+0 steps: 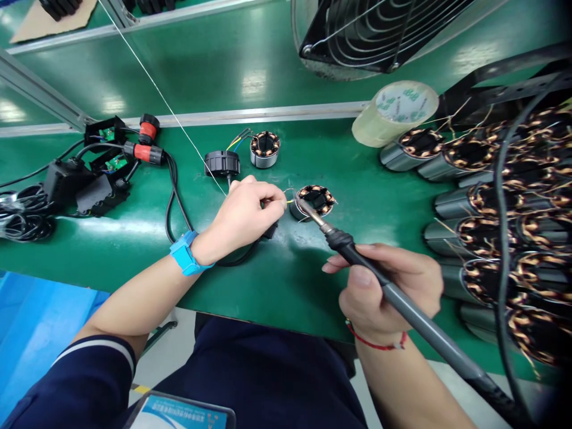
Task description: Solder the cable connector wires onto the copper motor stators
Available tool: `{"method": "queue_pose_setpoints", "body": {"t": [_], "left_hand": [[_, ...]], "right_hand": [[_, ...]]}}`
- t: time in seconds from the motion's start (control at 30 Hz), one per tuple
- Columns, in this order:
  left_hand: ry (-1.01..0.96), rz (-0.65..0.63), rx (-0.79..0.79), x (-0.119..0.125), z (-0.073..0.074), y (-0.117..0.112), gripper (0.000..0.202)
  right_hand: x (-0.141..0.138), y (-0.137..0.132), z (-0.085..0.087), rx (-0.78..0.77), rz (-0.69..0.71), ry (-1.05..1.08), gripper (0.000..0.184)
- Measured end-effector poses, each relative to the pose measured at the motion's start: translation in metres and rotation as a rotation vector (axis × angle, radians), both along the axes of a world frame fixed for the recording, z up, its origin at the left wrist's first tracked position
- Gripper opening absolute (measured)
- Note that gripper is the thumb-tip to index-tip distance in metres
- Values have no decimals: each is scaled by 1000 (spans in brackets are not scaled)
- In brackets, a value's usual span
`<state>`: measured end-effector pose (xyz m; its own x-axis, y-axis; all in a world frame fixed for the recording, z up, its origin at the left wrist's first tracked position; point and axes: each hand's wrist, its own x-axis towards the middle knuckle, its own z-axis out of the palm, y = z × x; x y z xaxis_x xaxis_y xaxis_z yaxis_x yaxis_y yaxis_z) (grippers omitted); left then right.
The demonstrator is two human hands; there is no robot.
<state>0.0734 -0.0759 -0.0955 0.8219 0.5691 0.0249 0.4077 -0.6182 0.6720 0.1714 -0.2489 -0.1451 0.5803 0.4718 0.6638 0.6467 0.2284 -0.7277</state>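
My right hand (393,286) is closed round a soldering iron (357,256). Its metal tip reaches the left rim of a motor stator (315,202) with copper windings. Beside that stator, my left hand (252,208) is pinched closed on a thin wire; a short yellow end (289,201) shows past the fingertips. A thin pale strand (165,98) runs down from the upper left to this hand, where its end is hidden. Behind the hand lie a round black housing (222,162) with coloured leads and a second stator (265,149).
Many stators (482,229) stand in rows at the right, with the iron's cable (503,226) hanging before them. A tape roll (395,113) and a fan (379,30) are at the back. Black boxes (98,190), red connectors (145,152) and coiled cable (27,211) lie left.
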Motion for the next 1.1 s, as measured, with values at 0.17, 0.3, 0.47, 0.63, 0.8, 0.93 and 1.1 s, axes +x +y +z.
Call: {"method": "queue_pose_setpoints", "body": {"t": [0.17, 0.3, 0.47, 0.63, 0.8, 0.93, 1.1], "left_hand": [[-1, 3, -9, 1, 0, 0, 22], [-5, 3, -9, 1, 1, 0, 22], [0, -9, 39, 1, 2, -1, 21], [-4, -10, 35, 1, 2, -1, 20], [-18, -3, 49, 1, 0, -1, 20], [-8, -7, 64, 1, 0, 0, 20], [2, -6, 63, 1, 1, -1, 20]], "right_hand": [[4, 3, 1, -30, -19, 5, 32], [5, 4, 8, -175, -16, -3, 33], [1, 2, 9, -85, -148, -110, 26], [-1, 0, 3, -50, -167, -137, 23], [0, 2, 1, -24, -160, -116, 20], [0, 2, 0, -28, -153, -125, 21], [-1, 1, 1, -22, -145, -131, 23]]}}
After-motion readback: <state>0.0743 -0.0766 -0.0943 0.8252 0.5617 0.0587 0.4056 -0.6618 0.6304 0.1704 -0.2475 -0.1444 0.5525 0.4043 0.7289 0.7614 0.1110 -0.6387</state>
